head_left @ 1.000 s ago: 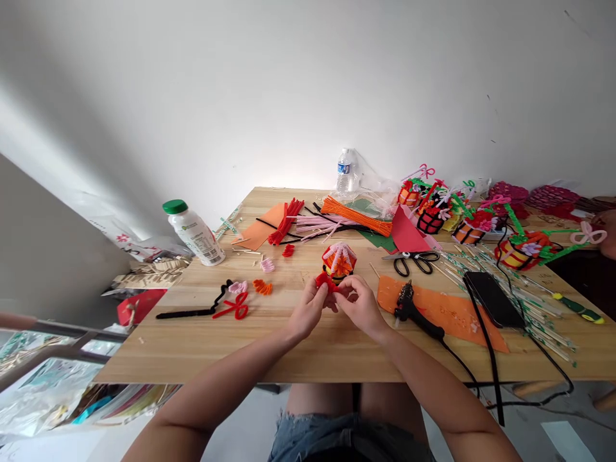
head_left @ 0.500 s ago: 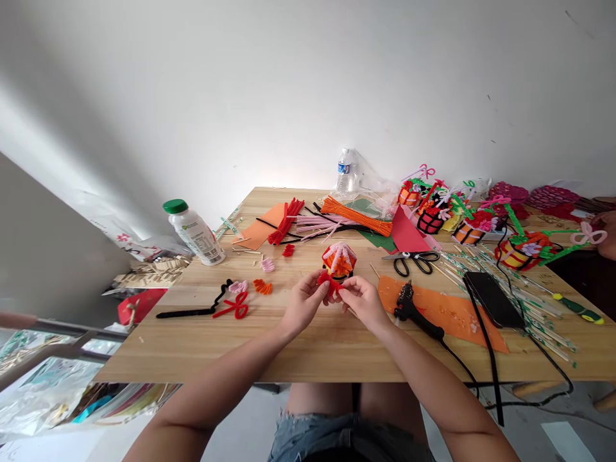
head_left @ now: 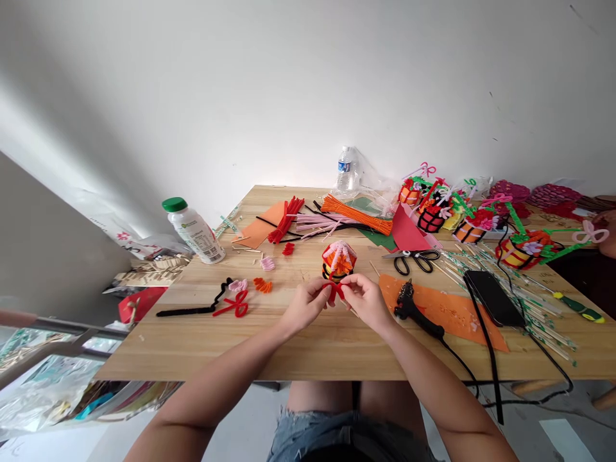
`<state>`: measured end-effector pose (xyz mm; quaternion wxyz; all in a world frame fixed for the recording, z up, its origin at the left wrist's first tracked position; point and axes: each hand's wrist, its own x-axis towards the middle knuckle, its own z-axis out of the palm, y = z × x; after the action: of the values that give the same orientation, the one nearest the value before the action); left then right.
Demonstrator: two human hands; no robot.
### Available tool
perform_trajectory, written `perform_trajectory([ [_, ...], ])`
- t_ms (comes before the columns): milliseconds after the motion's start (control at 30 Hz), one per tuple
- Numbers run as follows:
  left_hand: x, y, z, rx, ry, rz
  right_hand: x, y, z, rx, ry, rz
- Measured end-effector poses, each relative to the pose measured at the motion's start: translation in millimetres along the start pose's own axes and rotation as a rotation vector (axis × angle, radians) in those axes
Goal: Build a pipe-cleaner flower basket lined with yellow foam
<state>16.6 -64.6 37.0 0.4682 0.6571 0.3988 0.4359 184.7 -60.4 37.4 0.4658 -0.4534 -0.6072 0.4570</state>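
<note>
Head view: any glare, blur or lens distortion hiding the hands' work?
Head view: soft even light; bright patch on the wall behind the water bottle; wide-angle stretch splays the table edges; left hand, right hand and the red bow they pinch look sharp.

Bare left hand (head_left: pixel 304 304), right hand (head_left: pixel 368 300) and forearms (head_left: pixel 226 385); frayed blue denim shorts (head_left: pixel 337 435)

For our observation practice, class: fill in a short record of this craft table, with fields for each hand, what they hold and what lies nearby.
Left hand: pinches the red pipe cleaner
Right hand: pinches its other side
Just behind: orange and pink basket, standing on the table
Right of hands: black glue gun on orange sheet; scissors beyond
Far left: white bottle, green cap
</note>
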Motion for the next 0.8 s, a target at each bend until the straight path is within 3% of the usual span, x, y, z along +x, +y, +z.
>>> perform_trajectory([
  [133, 2.5, 6.6, -10.2, 0.270, -0.141, 0.107, 0.7, -5.9, -8.4, -0.259, -0.094, -0.246],
  [233, 4.4, 8.3, -14.3, 0.308, -0.250, 0.142, 2.1, -7.5, -11.9, -0.325, -0.186, -0.348],
  [400, 4.5, 7.7, -17.7, 0.204, -0.381, 0.019, 0.6, -6.7, -10.9, -0.275, -0.180, -0.294],
  [567, 3.6, 7.4, -19.1, 0.119, -0.433, -0.117, -1.1, -5.6, -11.4, -0.263, -0.238, -0.264],
  [800, 2.7, 11.5, -18.0, 0.158, -0.510, -0.146, -1.4, -4.1, -14.0, -0.313, -0.358, -0.165],
])
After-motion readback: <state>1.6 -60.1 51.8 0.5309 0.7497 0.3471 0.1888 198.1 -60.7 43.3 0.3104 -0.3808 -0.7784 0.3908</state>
